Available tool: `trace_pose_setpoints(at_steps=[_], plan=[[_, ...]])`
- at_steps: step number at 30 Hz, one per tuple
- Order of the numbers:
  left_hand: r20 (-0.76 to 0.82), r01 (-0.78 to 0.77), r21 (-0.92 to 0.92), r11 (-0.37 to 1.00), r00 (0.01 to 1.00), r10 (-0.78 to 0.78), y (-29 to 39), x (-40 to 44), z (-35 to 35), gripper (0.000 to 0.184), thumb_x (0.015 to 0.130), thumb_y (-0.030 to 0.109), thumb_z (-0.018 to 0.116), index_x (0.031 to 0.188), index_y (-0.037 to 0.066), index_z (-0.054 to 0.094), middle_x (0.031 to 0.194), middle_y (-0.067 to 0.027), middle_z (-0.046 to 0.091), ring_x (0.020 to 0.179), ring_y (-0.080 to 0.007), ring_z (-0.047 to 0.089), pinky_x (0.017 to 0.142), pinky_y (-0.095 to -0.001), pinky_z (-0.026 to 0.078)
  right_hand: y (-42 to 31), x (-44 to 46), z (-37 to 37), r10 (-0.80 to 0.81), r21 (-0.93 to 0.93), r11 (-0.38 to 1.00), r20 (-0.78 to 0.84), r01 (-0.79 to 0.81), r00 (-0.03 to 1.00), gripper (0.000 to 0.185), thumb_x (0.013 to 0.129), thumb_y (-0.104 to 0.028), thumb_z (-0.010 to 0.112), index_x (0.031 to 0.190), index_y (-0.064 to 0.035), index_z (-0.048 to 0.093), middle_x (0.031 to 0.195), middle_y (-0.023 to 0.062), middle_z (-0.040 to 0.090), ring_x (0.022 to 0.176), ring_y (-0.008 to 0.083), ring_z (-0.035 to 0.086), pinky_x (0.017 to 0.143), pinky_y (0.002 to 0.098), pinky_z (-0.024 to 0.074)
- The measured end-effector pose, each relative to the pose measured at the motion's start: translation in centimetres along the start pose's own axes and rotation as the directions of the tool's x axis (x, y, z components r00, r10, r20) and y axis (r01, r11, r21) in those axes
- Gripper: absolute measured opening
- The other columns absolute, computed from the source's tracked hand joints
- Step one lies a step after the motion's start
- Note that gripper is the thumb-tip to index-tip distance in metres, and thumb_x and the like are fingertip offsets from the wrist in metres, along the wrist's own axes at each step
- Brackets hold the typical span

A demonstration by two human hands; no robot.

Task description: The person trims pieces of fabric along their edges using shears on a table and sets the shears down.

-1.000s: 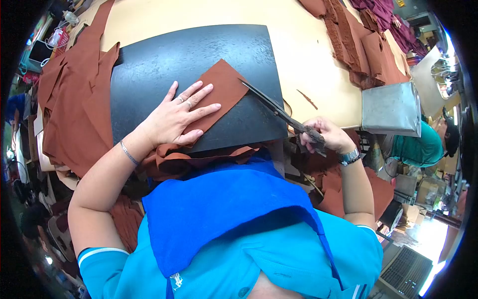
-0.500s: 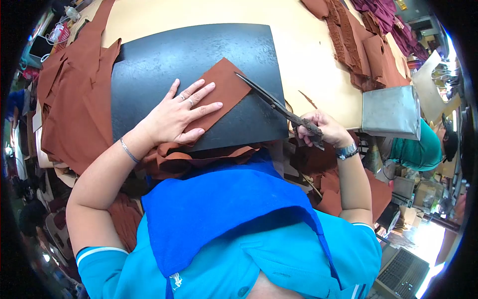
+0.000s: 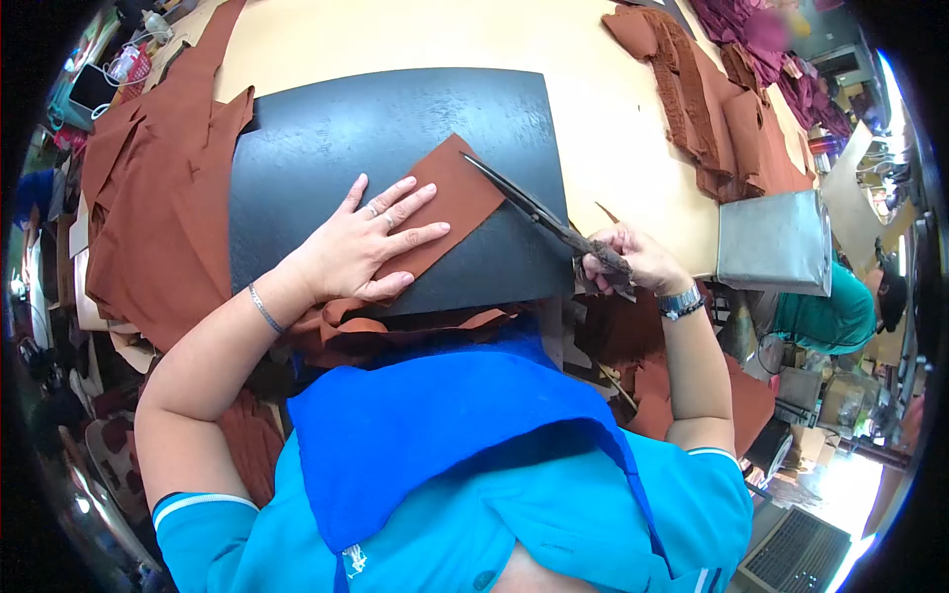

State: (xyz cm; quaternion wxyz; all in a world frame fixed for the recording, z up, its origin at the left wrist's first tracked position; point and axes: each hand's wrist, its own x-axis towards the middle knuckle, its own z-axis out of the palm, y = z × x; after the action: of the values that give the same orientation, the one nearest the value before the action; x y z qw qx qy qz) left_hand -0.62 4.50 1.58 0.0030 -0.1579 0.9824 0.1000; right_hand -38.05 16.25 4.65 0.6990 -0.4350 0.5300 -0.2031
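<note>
Scissors (image 3: 542,213) moved nearer corner, rust-brown cloth (image 3: 461,188), flat, straight-edged

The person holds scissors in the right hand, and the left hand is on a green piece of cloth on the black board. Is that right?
Not quite: the piece of cloth is reddish-brown, not green, as the head view shows. The rest is right.

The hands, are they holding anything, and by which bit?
The right hand holds the scissors by their wrapped handles. The left hand grips nothing; it lies on the cloth.
</note>
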Motion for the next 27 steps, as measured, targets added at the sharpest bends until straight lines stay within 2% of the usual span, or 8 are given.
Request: trace_pose_setpoints(at_steps=[3,6,17,24,27], plan=[[0.007,0.001,-0.007,1.0,1.0,-0.001,0.0,0.0,-0.1,0.062,0.088,0.049,0.048,0.146,0.029,0.039,0.158,-0.0117,0.02,0.145,-0.0341,0.021,0.107,-0.0697,0.022,-0.5,0.2,-0.1,0.021,-0.002,1.0,-0.001,-0.021,1.0,0.021,0.089,-0.023,0.069,0.077,-0.0066,0.065,0.066,0.0004,0.063,0.054,0.0072,0.059,0.048,0.0214,0.045],[0.046,0.007,-0.015,1.0,0.999,-0.006,-0.1,0.0,0.2,0.063,0.089,0.053,0.044,0.146,0.028,0.039,0.16,-0.0124,0.016,0.146,-0.0353,0.017,0.108,-0.0689,0.017,-1.5,0.8,0.9,0.017,0.001,1.0,-0.034,-0.017,0.999,0.02,0.089,-0.024,0.07,0.079,-0.0065,0.066,0.069,0.0007,0.065,0.057,0.0071,0.06,0.05,0.0216,0.0459],[0.02,-0.004,-0.02,1.0,1.0,0.004,-0.2,-0.1,0.2,0.064,0.088,0.052,0.045,0.147,0.027,0.038,0.159,-0.0126,0.017,0.146,-0.0354,0.018,0.107,-0.0699,0.018,-0.5,1.4,-0.6,-0.047,0.001,0.999,0.031,0.047,0.998,0.017,0.088,-0.022,0.07,0.088,-0.0049,0.069,0.073,0.0017,0.066,0.059,0.0078,0.061,0.054,0.0212,0.0475],[0.008,-0.004,-0.01,1.0,1.0,0.004,0.0,-0.1,0.1,0.063,0.088,0.051,0.046,0.147,0.027,0.038,0.159,-0.0124,0.017,0.146,-0.0354,0.019,0.106,-0.0693,0.02,-2.7,2.3,0.4,-0.017,-0.091,0.996,-0.006,0.016,1.0,0.022,0.088,-0.027,0.071,0.08,-0.0068,0.067,0.068,0.0001,0.064,0.057,0.0058,0.059,0.051,0.0211,0.0455],[-0.011,-0.014,0.001,1.0,1.0,0.014,-0.1,-0.2,0.5,0.064,0.088,0.051,0.047,0.147,0.027,0.038,0.159,-0.0125,0.018,0.146,-0.0353,0.018,0.106,-0.0694,0.02,-3.2,2.9,0.4,-0.052,-0.103,0.993,0.007,0.053,0.999,0.023,0.088,-0.027,0.071,0.078,-0.0068,0.066,0.067,-0.0002,0.063,0.056,0.0057,0.058,0.049,0.0208,0.044]])
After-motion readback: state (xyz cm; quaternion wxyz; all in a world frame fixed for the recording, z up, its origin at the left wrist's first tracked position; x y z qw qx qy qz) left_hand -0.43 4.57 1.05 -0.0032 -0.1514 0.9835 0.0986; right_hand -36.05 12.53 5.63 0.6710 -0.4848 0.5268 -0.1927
